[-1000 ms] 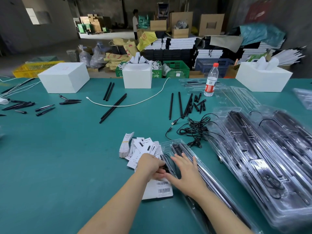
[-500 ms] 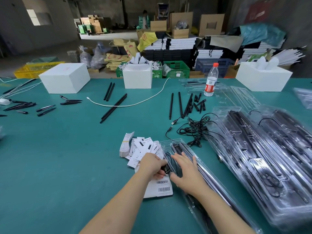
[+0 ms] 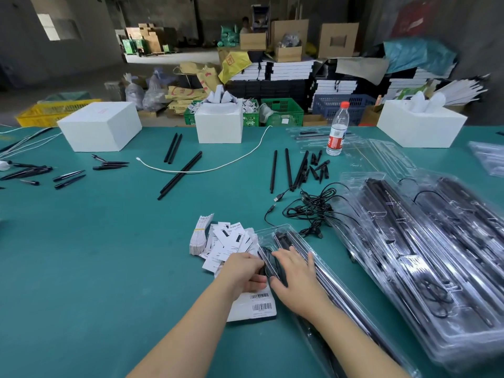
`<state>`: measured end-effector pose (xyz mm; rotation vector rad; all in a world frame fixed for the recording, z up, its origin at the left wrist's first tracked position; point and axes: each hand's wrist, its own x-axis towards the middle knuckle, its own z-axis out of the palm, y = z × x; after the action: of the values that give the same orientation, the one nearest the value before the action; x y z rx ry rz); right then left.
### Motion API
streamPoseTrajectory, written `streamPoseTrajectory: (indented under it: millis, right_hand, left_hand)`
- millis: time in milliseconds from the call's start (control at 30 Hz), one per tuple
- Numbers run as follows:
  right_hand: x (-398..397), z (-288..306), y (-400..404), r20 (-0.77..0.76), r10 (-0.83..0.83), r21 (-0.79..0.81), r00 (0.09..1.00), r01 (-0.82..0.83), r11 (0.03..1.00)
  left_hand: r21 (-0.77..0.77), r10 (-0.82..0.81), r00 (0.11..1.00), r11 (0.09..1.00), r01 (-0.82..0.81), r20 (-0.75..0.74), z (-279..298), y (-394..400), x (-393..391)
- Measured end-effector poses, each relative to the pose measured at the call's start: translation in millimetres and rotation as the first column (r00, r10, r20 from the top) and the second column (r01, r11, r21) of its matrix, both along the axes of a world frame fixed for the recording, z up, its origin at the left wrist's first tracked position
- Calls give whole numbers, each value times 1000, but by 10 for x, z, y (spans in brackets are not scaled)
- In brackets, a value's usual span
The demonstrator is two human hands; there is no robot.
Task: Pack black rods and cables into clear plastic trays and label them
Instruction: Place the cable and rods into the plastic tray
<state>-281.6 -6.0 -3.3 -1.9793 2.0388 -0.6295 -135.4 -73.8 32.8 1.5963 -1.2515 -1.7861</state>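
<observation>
Left hand [image 3: 243, 271] pinches a coiled cable [image 3: 268, 264] into the clear tray [image 3: 293, 236]; right hand [image 3: 293, 271] lies flat, fingers spread, pressing the rods [image 3: 324, 271] inside

Warehouse packing floor: stacked cartons [image 3: 289, 36], crates [image 3: 283, 111], concrete walls.

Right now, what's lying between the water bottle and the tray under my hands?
In the head view, between the water bottle and the tray lie loose black rods and a tangle of black cables.

Both forearms reach forward, left hand [image 3: 243, 271] curled in a grip, right hand [image 3: 296, 274] spread flat.
</observation>
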Motion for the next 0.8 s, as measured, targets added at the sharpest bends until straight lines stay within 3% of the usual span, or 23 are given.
streamPoseTrajectory:
  millis: [200, 433, 800]
  right_hand:
    - [-8, -30, -11, 2, -8, -7, 1000, 8, 1000]
    - [-21, -46, -14, 43, -13, -34, 999, 14, 999]
    - [-33, -54, -7, 32, -6, -28, 999, 7, 1000]
  left_hand:
    - [-45, -96, 995, 994, 98, 39, 43, -5, 90]
    - [-19, 55, 995, 998, -57, -88, -39, 37, -33]
    - [-24, -13, 1000, 1000, 13, -20, 1, -24, 13]
